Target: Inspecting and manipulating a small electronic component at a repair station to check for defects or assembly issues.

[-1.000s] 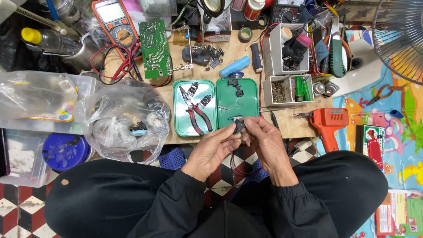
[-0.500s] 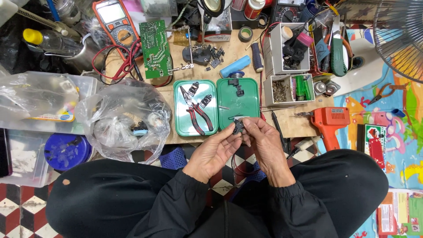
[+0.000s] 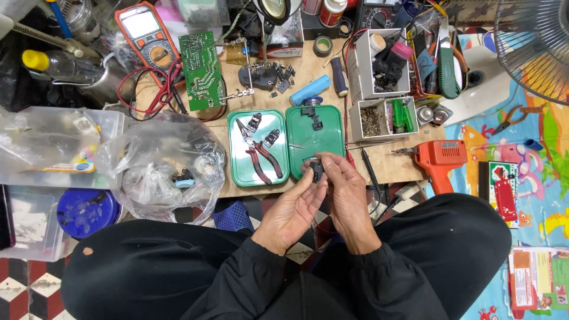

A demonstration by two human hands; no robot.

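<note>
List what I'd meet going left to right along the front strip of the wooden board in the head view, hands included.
Clear plastic bag → pliers in the left green tray → left hand → small black part pinched between both hands → right hand → orange power drill.

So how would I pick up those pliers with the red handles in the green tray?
Probably by the red and black handles. The pliers lie flat in the left green tray, jaws toward the far left corner, handles splayed toward the near edge. Come from above on the near side, and close one hand around both handles.
</note>
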